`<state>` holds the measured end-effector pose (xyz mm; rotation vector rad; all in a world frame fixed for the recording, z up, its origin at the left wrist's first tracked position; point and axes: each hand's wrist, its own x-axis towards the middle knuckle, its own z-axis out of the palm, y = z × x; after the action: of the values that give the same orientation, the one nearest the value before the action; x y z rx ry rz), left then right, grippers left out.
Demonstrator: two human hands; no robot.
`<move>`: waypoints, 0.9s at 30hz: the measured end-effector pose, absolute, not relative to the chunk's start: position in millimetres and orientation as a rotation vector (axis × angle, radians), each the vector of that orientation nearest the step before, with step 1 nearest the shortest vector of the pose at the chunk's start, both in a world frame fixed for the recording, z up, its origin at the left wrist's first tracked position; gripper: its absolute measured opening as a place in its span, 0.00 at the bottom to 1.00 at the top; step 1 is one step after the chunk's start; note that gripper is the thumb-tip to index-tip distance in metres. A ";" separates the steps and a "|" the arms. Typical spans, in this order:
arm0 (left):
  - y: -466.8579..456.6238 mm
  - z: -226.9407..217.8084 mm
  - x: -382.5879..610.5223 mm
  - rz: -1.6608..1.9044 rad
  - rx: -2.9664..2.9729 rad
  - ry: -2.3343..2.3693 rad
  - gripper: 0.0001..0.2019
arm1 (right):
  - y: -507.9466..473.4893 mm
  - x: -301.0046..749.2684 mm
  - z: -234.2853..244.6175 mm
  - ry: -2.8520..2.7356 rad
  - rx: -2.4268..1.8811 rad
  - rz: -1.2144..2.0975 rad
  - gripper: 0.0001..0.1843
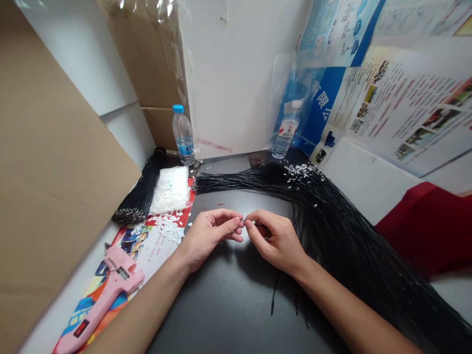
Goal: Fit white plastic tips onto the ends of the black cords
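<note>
Over the middle of the dark table, my left hand (216, 228) and my right hand (275, 238) meet almost fingertip to fingertip. Thumb and forefinger of the left hand are pinched, and whatever tiny piece they hold is too small to make out. The right hand pinches a thin black wire close to its end, which points at the left fingertips. Just beyond lies a bundle of black wires (239, 181), and a larger mass of black wires (339, 236) spreads on the right. Small white plastic pieces (169, 226) are scattered at the left.
A pink hot glue gun (116, 287) lies on printed sheets at the left, below a bag of white pieces (170, 189) and another wire bundle (136, 201). Two water bottles, blue-capped (183, 135) and white-capped (286, 130), stand behind. Cardboard (55, 147) walls the left; red cloth (427, 226) lies right.
</note>
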<state>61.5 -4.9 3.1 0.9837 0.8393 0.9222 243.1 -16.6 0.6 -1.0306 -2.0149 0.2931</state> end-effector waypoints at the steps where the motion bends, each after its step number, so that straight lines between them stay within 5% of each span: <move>1: -5.1 3.4 61.2 0.914 0.999 0.839 0.18 | -16.6 243.2 0.6 -2.021 -1.016 0.282 0.09; 27: -5.3 -1.7 55.8 0.930 1.032 0.873 0.11 | -21.4 243.2 8.7 -1.755 -1.179 0.734 0.10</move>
<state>55.8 -5.3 -1.7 1.0323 0.8729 0.9296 243.2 -21.4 8.7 -1.1795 -1.7553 0.7341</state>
